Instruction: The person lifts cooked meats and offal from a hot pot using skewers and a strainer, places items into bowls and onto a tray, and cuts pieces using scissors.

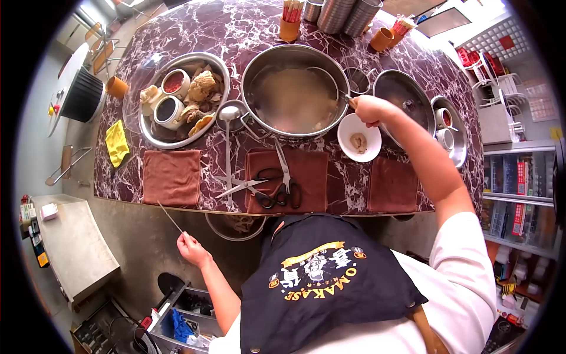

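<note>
My right hand (375,111) is closed on the handle of a round-rimmed strainer (323,73), whose head dips into cloudy broth in a large steel pot (246,88). Steam blurs the broth. Just under that hand, a white bowl (368,154) holds a small pale piece of food. Off the table's front edge, to the left, my left hand (193,250) grips a thin metal rod (170,217); its exact kind is unclear. Between the hands, two pairs of scissors (284,171) with black handles lie on a brown cloth (315,168), beside a long ladle (229,147).
A steel tray (224,76) of meat pieces and two sauce cups stands at left. Another pot (424,88) and an oval tray (461,141) are at right. More brown cloths (171,177), a yellow cloth (117,144) and chopstick holders (289,29) sit on the marbled table (194,29).
</note>
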Demonstrator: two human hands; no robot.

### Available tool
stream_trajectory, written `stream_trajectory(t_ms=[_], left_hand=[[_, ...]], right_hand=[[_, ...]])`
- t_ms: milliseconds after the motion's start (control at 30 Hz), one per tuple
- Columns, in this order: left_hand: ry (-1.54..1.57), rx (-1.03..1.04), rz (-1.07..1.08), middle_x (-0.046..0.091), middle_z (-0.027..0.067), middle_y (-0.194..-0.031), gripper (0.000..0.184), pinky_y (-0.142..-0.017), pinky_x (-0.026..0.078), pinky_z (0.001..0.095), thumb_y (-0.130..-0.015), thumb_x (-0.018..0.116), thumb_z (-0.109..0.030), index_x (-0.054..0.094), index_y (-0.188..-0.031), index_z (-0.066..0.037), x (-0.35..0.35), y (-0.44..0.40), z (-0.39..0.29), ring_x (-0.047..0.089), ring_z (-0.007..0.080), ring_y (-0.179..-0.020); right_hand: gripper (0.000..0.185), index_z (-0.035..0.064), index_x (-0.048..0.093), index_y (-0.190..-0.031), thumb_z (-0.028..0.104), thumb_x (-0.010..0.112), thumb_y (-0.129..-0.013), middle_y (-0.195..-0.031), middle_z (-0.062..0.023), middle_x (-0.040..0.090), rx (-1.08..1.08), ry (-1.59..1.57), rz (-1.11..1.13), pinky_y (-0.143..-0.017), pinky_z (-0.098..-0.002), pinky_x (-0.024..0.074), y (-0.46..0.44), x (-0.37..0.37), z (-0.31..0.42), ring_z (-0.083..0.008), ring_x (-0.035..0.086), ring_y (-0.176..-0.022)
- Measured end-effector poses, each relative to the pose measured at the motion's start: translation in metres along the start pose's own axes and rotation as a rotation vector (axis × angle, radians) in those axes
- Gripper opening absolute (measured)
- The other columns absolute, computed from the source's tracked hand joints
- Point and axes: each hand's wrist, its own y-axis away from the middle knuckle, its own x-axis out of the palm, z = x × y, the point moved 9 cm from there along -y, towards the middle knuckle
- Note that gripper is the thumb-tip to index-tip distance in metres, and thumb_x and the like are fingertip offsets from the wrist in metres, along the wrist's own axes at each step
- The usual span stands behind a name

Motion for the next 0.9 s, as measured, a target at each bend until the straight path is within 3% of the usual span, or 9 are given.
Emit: stream_trajectory(t_ms=[167,233,333,500,633,700,800,833,900], left_hand=[[0.050,0.050,0.231,0.046,-0.0050,-0.071,0.008,-0.050,0.028,0.0183,-0.097,0.054,-0.010,0.057,-0.099,-0.003,0.069,0.000,-0.031,0.037,0.0023,-0.058],[0.015,0.103,0.343,0.047,-0.0047,-0.071,0.008,-0.052,0.030,0.0189,-0.097,0.054,-0.009,0.058,-0.099,-0.003,0.097,0.003,-0.033,0.038,0.0030,-0.060],[-0.100,0.164,0.457,0.052,-0.0044,-0.077,0.008,-0.058,0.037,0.0187,-0.096,0.055,-0.007,0.060,-0.097,0.000,0.137,0.014,-0.039,0.043,0.0031,-0.066],[-0.186,0.275,0.707,0.060,-0.0005,-0.085,0.010,-0.071,0.045,0.0221,-0.095,0.057,-0.006,0.062,-0.099,0.001,0.216,0.052,-0.066,0.054,0.0075,-0.078],[-0.251,0.226,0.835,0.062,0.0006,-0.087,0.013,-0.070,0.044,0.0210,-0.094,0.057,-0.007,0.063,-0.103,0.000,0.268,0.082,-0.078,0.055,0.0071,-0.078],[-0.300,0.282,0.857,0.059,-0.0038,-0.078,0.016,-0.061,0.041,0.0199,-0.093,0.059,-0.009,0.066,-0.105,-0.001,0.292,0.096,-0.089,0.050,0.0038,-0.068],[-0.537,0.318,0.880,0.059,-0.0030,-0.071,0.018,-0.056,0.040,0.0225,-0.092,0.060,-0.011,0.067,-0.105,-0.002,0.324,0.103,-0.099,0.048,0.0046,-0.061],[-0.570,0.393,0.849,0.059,-0.0001,-0.068,0.018,-0.056,0.042,0.0250,-0.091,0.061,-0.014,0.068,-0.104,-0.003,0.335,0.105,-0.107,0.049,0.0071,-0.060],[-0.768,0.548,0.837,0.068,0.0120,-0.076,0.019,-0.066,0.051,0.0364,-0.088,0.060,-0.021,0.069,-0.101,-0.010,0.357,0.102,-0.114,0.067,0.0270,-0.071]], right_hand=[[0.016,0.0091,0.055,-0.099,0.004,0.046,-0.086,-0.065,-0.0024,0.049,0.039,-0.284,0.136,-0.038,-0.0261,0.0378,0.023,-0.022,-0.010,-0.0110,0.045,-0.045],[0.011,0.0068,0.057,-0.095,0.006,0.049,-0.088,-0.065,0.0010,0.051,0.033,-0.310,0.134,-0.045,-0.0230,0.0403,0.055,-0.034,-0.002,-0.0085,0.048,-0.049],[0.019,0.0120,0.060,-0.104,0.007,0.048,-0.090,-0.064,0.0032,0.050,0.019,-0.442,0.171,-0.042,-0.0218,0.0357,0.060,-0.030,-0.021,-0.0047,0.046,-0.048],[0.028,0.0112,0.056,-0.117,0.008,0.046,-0.091,-0.062,0.0035,0.049,-0.064,-0.676,0.128,-0.037,-0.0220,0.0323,0.059,-0.006,-0.044,-0.0033,0.041,-0.040],[0.039,0.0110,0.052,-0.131,0.008,0.045,-0.093,-0.065,0.0035,0.046,-0.143,-0.770,0.053,-0.037,-0.0204,0.0326,0.077,0.006,-0.051,-0.0036,0.040,-0.041],[0.039,0.0106,0.052,-0.131,0.007,0.045,-0.093,-0.065,0.0029,0.045,-0.185,-0.808,0.029,-0.038,-0.0206,0.0342,0.083,0.008,-0.055,-0.0035,0.039,-0.042],[0.040,0.0097,0.051,-0.132,0.006,0.044,-0.093,-0.065,0.0012,0.045,-0.231,-0.754,-0.022,-0.039,-0.0225,0.0368,0.088,0.008,-0.056,-0.0053,0.040,-0.043],[0.040,0.0097,0.051,-0.132,0.006,0.044,-0.093,-0.065,0.0012,0.045,-0.238,-0.762,-0.016,-0.039,-0.0225,0.0368,0.086,0.012,-0.057,-0.0053,0.040,-0.043],[0.056,0.0120,0.035,-0.148,0.007,0.047,-0.093,-0.066,0.0007,0.047,-0.261,-0.700,-0.052,-0.039,-0.0229,0.0368,0.078,0.015,-0.059,-0.0069,0.040,-0.042]])
